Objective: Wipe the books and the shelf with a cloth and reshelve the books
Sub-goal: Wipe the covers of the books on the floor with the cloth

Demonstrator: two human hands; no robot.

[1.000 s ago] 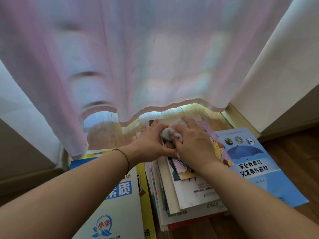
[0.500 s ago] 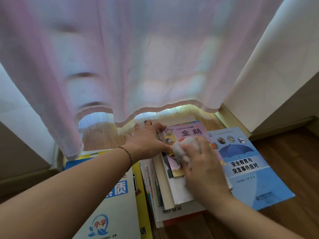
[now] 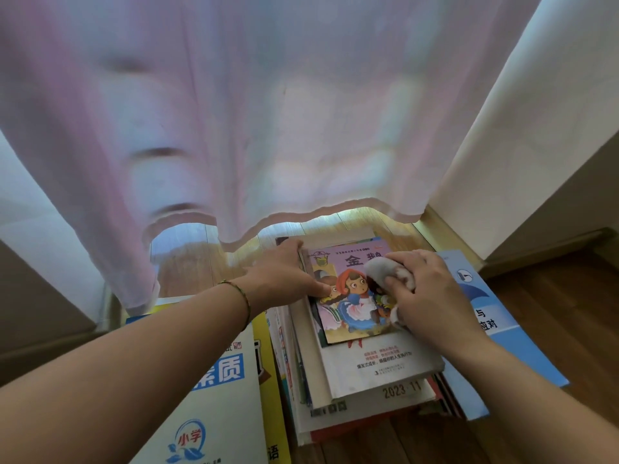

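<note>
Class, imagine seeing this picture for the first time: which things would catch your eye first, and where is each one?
A sheer pink curtain fills the upper half. Below its hem, a bright picture book showing a red-hooded girl tops a stack of books on the wooden floor. The right hand presses a grey cloth onto its cover while the left hand steadies its left edge.

A stack of books (image 3: 365, 380) lies on the floor (image 3: 552, 306) at centre; a picture book (image 3: 351, 296) lies on top; a workbook (image 3: 214, 406) at eight o'clock; another book (image 3: 509, 343) at three o'clock; a curtain (image 3: 268, 112) hangs at twelve o'clock, behind the stack
</note>
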